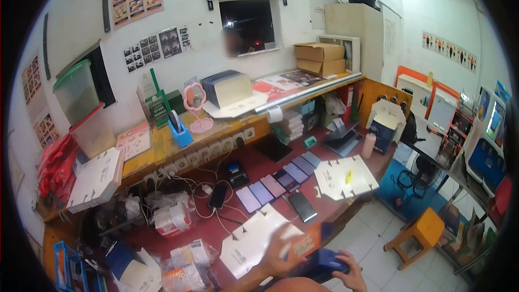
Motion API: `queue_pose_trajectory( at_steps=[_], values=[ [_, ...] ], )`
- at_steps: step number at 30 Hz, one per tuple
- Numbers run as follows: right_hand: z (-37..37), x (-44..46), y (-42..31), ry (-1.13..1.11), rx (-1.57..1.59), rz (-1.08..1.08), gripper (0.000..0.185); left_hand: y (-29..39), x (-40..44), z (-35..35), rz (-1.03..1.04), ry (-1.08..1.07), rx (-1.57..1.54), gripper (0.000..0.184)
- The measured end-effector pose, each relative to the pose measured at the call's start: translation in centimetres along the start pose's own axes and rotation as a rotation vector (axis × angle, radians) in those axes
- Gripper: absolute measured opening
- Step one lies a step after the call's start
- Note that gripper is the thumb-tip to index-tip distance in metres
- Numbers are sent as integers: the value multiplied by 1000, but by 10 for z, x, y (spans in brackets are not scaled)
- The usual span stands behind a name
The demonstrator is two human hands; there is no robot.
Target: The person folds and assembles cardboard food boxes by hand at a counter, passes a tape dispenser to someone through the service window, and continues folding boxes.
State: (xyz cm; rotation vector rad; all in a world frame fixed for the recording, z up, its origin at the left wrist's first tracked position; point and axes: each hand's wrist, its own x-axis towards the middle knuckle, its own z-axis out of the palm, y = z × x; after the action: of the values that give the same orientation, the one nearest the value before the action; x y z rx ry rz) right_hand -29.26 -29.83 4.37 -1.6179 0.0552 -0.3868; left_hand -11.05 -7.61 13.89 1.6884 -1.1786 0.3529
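Near the bottom centre, my left hand [278,257] is closed at the edge of an orange-and-white packet [306,241], somewhat blurred. My right hand [351,273] grips a dark blue box [328,260] by its right side, just below the packet. Beneath my left hand a flat white die-cut card sheet [243,246] lies on the red desk [216,219]. Further up, a black notebook-like item [303,207] and a row of several pastel and dark rectangular pieces [273,185] lie on the desk. Another white sheet [338,181] carries a yellow marker [349,176].
A phone [218,196] lies among white cables. Plastic-wrapped packets [186,270] are at lower left. A pink bottle [369,145] stands near a blue box [383,132]. A yellow stool [419,232] is on the tiled floor at right. A raised wooden shelf [162,157] runs behind.
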Motion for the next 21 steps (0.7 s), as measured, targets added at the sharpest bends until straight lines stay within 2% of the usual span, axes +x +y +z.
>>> queue_pose_trajectory(
  at_steps=[1,2,3,5,6,8,9,10,11,13,14,16,17,19,20,21],
  values=[
    [-7,13,15,-5,-4,-7,56,-21,-3,-2,-86,175,32,79],
    [-12,28,31,86,360,11,59,-42,3,-3,-276,300,-121,94],
    [-15,41,40,178,726,35,62,-72,0,-7,-384,294,-145,98],
    [-3,75,14,196,835,13,68,-110,2,-8,-563,418,-416,93],
    [4,94,5,159,907,18,70,-129,-1,-9,-562,416,-413,93],
    [8,119,13,97,936,51,73,-151,1,-13,-594,-133,-1056,86],
    [10,131,27,99,939,52,73,-146,3,-17,-613,-340,-913,74],
    [13,142,43,57,1009,58,73,-124,21,-26,-685,-525,-584,65],
    [17,151,48,14,1082,66,72,-108,43,-29,-724,-712,-431,58],
    [25,160,58,-23,1126,162,67,-112,40,-15,-805,-635,-459,54],
    [27,164,71,40,1055,320,63,-110,43,-15,-819,-632,-461,54],
    [31,181,95,94,876,586,54,-103,52,-14,-592,-509,-573,51],
    [32,191,110,87,873,600,54,-103,52,-11,-604,-499,-575,51],
    [29,206,142,-161,734,707,50,-102,49,-4,-747,-577,-490,48],
    [30,217,151,-176,727,712,50,-98,53,-1,-751,-560,-488,48],
    [32,226,157,-209,540,609,48,-89,57,1,-914,-556,-347,46]
  ],
)
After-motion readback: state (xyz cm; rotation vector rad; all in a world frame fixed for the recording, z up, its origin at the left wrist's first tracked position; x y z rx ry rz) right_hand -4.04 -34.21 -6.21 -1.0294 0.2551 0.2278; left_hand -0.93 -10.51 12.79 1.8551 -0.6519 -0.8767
